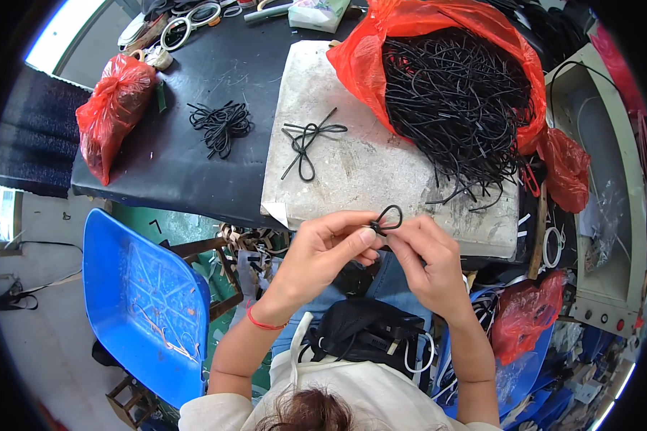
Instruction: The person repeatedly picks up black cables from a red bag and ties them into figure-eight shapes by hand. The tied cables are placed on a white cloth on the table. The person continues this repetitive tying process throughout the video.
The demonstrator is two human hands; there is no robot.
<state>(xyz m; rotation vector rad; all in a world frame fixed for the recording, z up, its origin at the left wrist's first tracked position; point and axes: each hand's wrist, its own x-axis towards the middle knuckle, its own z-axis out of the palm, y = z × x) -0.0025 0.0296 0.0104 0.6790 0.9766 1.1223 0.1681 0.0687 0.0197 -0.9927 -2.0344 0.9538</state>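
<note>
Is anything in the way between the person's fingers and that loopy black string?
Nothing visible is. The bare left hand pinches the thin, looped black cord directly, by its knot. The bare right hand is right up against it too, though whether it grips the cord is hard to see.

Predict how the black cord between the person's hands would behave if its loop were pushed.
The black cord may be springy, since its loop arches open. Being so thin, it is probably light and likely to bend easily.
</note>
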